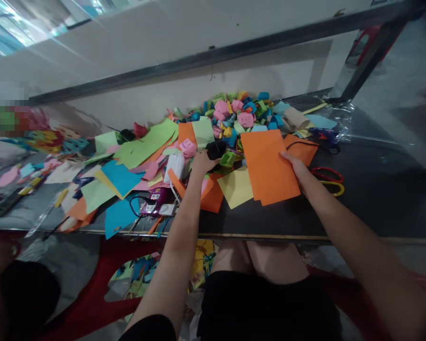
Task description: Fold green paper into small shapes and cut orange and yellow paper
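My right hand (297, 171) grips the right edge of a stack of orange paper sheets (268, 166) lying on the dark table (376, 199). My left hand (203, 162) is closed around a small black object (216, 149) just left of the sheets; what it is I cannot make out. A yellow sheet (236, 188) and another orange sheet (211, 195) lie under and between the hands.
A heap of small folded paper pieces (234, 116) in pink, blue and green sits behind the hands. Loose green, blue and orange sheets (128, 161) cover the table's left. Red and yellow scissors (328, 180) lie at right. A purple device (156, 201) with a cable sits near the front edge.
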A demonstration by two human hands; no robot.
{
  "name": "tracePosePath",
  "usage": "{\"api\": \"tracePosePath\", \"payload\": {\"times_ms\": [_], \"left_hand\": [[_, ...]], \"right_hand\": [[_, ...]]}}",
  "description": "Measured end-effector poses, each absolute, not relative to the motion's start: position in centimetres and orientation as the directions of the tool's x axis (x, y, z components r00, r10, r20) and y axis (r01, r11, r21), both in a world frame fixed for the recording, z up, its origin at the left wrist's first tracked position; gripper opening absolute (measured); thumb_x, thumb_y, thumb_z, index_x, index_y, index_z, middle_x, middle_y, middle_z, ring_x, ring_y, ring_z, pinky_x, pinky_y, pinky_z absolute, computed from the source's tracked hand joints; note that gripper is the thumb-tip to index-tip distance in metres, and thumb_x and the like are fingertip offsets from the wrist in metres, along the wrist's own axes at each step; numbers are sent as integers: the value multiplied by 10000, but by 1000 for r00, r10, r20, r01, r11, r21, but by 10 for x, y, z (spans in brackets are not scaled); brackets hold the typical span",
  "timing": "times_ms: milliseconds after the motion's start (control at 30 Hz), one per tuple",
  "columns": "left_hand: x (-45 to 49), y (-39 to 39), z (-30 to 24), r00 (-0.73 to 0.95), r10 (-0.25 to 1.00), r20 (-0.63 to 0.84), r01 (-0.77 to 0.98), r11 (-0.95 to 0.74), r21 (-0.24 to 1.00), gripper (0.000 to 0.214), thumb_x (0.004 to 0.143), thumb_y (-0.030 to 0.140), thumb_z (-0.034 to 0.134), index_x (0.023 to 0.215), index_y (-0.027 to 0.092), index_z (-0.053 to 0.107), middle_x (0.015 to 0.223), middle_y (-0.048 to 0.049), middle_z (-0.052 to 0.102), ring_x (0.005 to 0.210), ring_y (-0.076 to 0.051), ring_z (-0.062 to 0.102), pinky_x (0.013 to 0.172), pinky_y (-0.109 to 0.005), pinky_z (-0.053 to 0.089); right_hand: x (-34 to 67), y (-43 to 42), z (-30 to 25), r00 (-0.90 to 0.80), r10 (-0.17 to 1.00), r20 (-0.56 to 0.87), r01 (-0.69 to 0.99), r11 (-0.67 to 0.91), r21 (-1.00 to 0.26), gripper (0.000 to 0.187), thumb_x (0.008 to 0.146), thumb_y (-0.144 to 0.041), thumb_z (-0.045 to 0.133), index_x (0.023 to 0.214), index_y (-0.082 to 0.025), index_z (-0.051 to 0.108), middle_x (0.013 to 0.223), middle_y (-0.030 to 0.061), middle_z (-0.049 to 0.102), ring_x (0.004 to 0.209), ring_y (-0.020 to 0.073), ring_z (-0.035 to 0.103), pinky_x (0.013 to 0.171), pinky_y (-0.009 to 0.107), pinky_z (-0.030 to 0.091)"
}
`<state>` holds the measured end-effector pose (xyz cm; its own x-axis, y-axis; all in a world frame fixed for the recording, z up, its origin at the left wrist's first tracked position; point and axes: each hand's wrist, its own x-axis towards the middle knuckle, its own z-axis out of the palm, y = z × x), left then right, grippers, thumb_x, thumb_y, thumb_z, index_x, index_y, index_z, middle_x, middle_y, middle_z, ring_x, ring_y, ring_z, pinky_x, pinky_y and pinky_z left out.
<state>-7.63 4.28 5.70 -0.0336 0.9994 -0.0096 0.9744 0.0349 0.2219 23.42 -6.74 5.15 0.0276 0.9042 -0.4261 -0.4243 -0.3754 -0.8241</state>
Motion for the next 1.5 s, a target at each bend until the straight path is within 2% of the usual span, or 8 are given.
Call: {"api": "tracePosePath", "payload": {"times_ms": [400,567,700,967,1100,1167,1300,1500], "left_hand": [[-84,38,48,-289,947,139,939,253,232,577,907,504,556,1371,165,607,1334,-240,637,1260,-420,593,1029,-551,488],[-88,38,47,-14,950,312,985,-41,167,449,938,305,457,1306,180,682,1482,-183,544,1420,-371,451,1160,-539,379],[-83,32,46,210,947,244,962,-244,119,461,965,254,370,1252,253,731,1531,-104,509,1471,-331,398,1179,-510,365],[-82,55,52,128,941,314,966,-190,176,642,909,162,377,1546,127,451,1625,-162,404,1479,-306,405,1201,-456,362],[-76,87,72,69,994,85,979,-83,186,482,910,211,449,1338,133,655,1357,-187,663,1330,-369,563,1101,-511,456],[-64,97,82,53,989,140,969,-84,232,435,956,265,428,1283,146,689,1333,-183,677,1320,-372,577,1114,-520,447],[-42,97,97,274,910,311,872,-371,319,531,990,382,441,1502,265,518,1536,-109,552,1471,-313,445,1213,-493,365],[-90,83,94,411,910,54,885,-413,213,1197,729,685,761,1672,276,148,1751,-142,79,1604,-444,52,1251,-583,227]], "right_hand": [[228,-73,49,5,892,-453,-415,-410,-812,244,856,-400,677,977,-202,750,969,96,807,921,285,744,937,437,595],[234,-66,41,26,924,-381,-428,-334,-840,311,748,-488,765,933,-238,746,1007,90,808,1033,336,720,956,475,580],[236,-65,40,63,931,-360,-449,-296,-843,328,736,-488,772,956,-247,736,1007,78,811,1083,344,711,1015,489,557],[240,-63,42,88,941,-328,-435,-260,-862,358,710,-484,771,969,-244,714,988,75,813,1098,347,709,1005,477,559],[245,-64,42,111,950,-291,-420,-221,-880,363,714,-489,747,989,-257,701,959,56,810,1098,337,712,997,485,568],[245,-67,43,114,947,-299,-417,-228,-880,370,713,-521,747,981,-270,706,971,50,808,1099,344,713,999,523,573],[242,-70,43,91,950,-300,-403,-240,-883,375,699,-563,764,957,-293,719,1014,50,803,1123,353,709,1026,568,567],[244,-70,41,54,944,-325,-422,-273,-865,378,699,-556,778,967,-295,721,1078,37,801,1193,344,683,1082,529,541]]}}
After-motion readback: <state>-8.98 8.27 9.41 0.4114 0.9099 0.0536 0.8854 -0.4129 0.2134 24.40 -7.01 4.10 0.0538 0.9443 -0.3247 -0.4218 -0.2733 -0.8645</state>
